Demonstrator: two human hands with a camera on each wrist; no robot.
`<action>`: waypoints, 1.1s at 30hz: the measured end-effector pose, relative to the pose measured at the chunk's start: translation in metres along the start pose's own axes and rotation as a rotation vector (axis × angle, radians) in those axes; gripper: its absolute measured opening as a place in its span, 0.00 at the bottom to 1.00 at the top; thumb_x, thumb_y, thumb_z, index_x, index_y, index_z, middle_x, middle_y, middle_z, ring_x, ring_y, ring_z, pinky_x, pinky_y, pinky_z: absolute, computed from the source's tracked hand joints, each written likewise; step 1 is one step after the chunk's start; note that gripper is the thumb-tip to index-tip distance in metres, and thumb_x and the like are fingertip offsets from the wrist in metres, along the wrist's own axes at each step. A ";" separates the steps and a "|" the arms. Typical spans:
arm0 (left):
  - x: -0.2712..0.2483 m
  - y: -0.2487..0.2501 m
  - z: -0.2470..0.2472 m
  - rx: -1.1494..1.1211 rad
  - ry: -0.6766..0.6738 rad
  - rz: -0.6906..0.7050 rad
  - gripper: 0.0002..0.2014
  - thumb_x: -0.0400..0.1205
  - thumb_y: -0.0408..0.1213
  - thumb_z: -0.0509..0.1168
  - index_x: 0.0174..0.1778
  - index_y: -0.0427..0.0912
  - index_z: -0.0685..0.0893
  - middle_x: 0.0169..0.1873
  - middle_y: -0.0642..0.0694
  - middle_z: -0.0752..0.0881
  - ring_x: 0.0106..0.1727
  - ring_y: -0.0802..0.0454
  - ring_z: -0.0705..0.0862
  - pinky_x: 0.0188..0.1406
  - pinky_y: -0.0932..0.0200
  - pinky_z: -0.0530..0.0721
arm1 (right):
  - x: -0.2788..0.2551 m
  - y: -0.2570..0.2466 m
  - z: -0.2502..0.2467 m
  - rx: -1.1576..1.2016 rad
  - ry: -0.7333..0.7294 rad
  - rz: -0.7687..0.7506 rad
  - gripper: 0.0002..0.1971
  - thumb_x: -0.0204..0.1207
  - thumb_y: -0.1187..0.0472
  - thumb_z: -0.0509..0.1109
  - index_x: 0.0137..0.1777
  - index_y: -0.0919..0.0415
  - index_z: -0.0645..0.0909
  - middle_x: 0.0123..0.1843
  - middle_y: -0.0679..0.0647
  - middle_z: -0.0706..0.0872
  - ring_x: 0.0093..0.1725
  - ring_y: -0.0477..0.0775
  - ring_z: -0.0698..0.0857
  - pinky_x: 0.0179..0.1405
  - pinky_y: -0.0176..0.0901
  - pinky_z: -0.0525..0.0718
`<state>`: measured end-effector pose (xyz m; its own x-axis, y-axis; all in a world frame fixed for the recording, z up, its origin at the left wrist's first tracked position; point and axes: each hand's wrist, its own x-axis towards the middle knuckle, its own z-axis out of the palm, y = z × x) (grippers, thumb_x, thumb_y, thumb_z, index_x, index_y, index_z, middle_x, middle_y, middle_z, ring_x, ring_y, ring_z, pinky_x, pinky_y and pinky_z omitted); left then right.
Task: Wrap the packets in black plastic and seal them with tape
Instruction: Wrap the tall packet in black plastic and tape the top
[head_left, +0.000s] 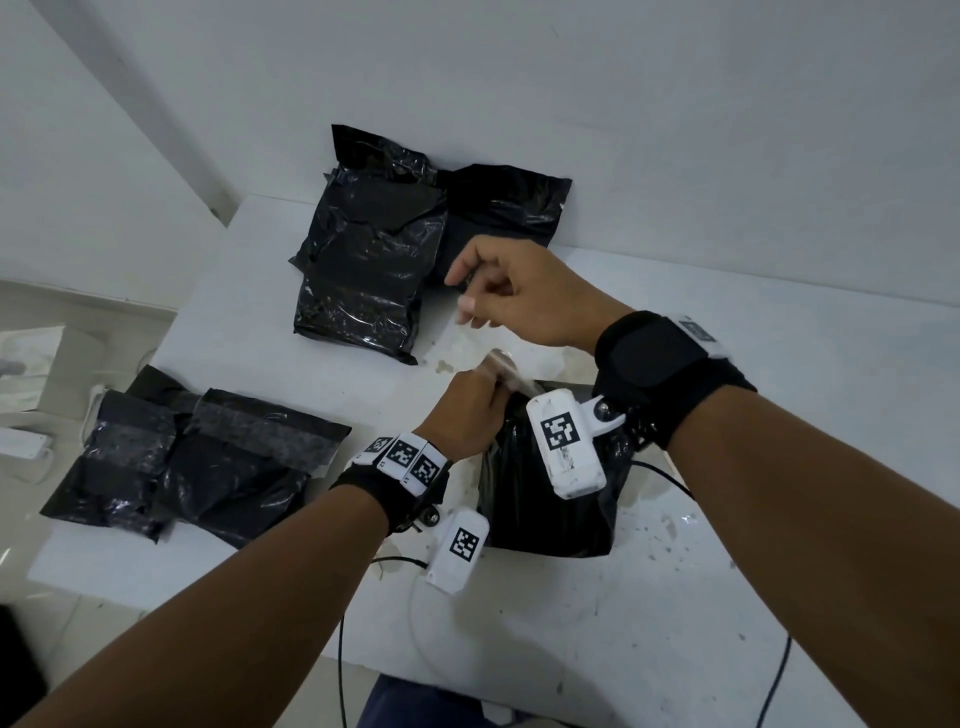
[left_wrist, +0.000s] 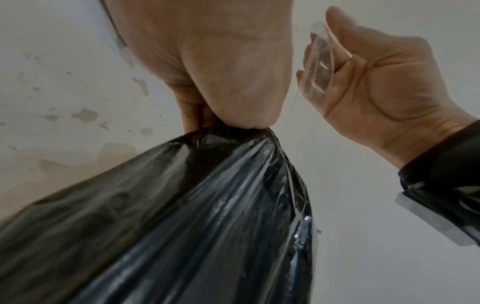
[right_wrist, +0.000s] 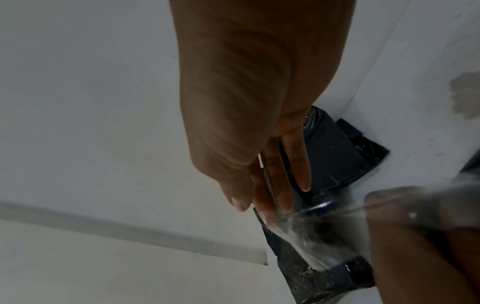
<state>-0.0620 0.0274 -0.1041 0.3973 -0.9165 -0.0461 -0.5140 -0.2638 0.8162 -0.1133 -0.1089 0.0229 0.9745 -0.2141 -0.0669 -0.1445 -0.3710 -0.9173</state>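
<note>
White wall backs our bench (head_left: 727, 597). Our left hand (head_left: 467, 410) grips the black bag (head_left: 545, 499) by its gathered neck at centre; our right hand (head_left: 519, 296) pinches clear tape (left_wrist: 318, 67) above. Sealing remains. Wrapped packets (head_left: 363, 260) lie at eleven, taped packets (head_left: 197, 462) at nine.

Plain packing room: white table (head_left: 779, 364)

Glossy, crinkled black plastic bag (head_left: 545, 499); clear shiny tape (left_wrist: 318, 67); matt, stained white table (head_left: 727, 571).
</note>
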 end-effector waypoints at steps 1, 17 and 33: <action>0.001 0.000 0.000 0.004 -0.008 -0.007 0.02 0.84 0.36 0.59 0.47 0.43 0.75 0.38 0.47 0.84 0.40 0.42 0.87 0.41 0.47 0.85 | 0.000 -0.002 -0.001 0.004 -0.030 0.003 0.07 0.81 0.69 0.70 0.56 0.63 0.80 0.42 0.59 0.92 0.39 0.44 0.89 0.41 0.32 0.84; -0.005 0.008 0.002 -0.002 -0.052 -0.051 0.06 0.88 0.33 0.59 0.46 0.46 0.71 0.38 0.46 0.84 0.38 0.48 0.83 0.39 0.54 0.78 | -0.004 0.009 0.001 -0.243 -0.086 0.041 0.07 0.78 0.63 0.73 0.53 0.52 0.82 0.46 0.47 0.88 0.40 0.45 0.85 0.47 0.38 0.83; -0.007 -0.031 -0.002 0.081 -0.156 -0.115 0.06 0.84 0.33 0.65 0.42 0.46 0.78 0.36 0.49 0.83 0.39 0.53 0.81 0.38 0.67 0.73 | -0.013 0.044 0.025 -0.118 -0.053 0.142 0.09 0.79 0.64 0.72 0.57 0.54 0.82 0.50 0.50 0.89 0.46 0.55 0.88 0.53 0.53 0.87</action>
<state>-0.0472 0.0426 -0.1275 0.3381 -0.9126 -0.2301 -0.5340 -0.3873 0.7516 -0.1280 -0.1000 -0.0264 0.9502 -0.2249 -0.2159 -0.2973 -0.4449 -0.8448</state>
